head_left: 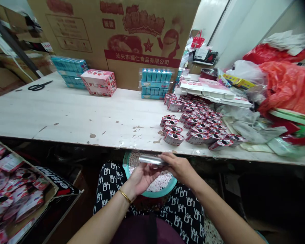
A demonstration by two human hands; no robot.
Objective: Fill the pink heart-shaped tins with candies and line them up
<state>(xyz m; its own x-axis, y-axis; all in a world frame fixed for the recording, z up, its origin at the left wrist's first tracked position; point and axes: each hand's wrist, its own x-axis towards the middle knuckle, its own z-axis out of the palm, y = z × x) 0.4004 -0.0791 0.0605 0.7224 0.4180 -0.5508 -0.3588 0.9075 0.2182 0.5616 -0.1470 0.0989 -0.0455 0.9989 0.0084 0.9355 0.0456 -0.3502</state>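
Over a turquoise basin [172, 187] in my lap, my right hand [179, 166] is closed on the right end of a shiny silver piece [151, 159]; its kind is not clear. My left hand [143, 179] lies palm up just below, fingers stretched towards the right hand and its thumb side close to the silver piece. Whether it touches the piece I cannot tell. Small pale pink pieces [159, 182] fill the basin, partly hidden by my hands. On the table's front right stand several oval red-and-white containers [174, 138] with dark round centres.
Across the white table [71, 113] stand blue packs [156, 83], a pink box [99, 82] and black scissors [39, 86]. A large carton [86, 23] rises behind. Plastic bags [292, 86] crowd the right end. At lower left, an open carton [49, 193] holds more red-and-white containers.
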